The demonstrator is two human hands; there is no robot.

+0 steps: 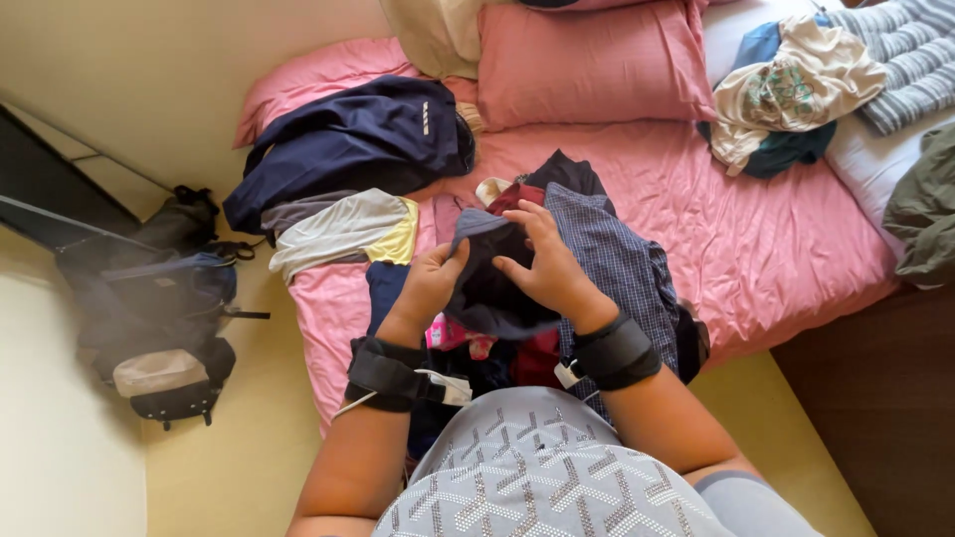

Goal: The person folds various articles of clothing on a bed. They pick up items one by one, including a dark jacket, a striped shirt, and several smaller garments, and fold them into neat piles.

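Both your hands on that dark garment [487,283]

Left hand [430,283] and right hand [550,267] each pinch the crumpled navy cloth, over the clothes pile [617,259] at the bed's [776,239] near edge.

Bare pink sheet [756,239] lies open on the right; clothes pile [597,268] crowds the near middle (navy jacket [348,144] blocks the far left).

Bed with pink sheet [776,249] and pink pillow [592,65]. Navy jacket [348,144] lies at the left edge, a grey-and-yellow garment [348,227] just below it. A checked blue shirt [622,264] tops the central clothes heap. Cream printed top [791,85] upper right, beside a striped blanket [920,55]. Dark backpack [159,308] on the floor [239,467].
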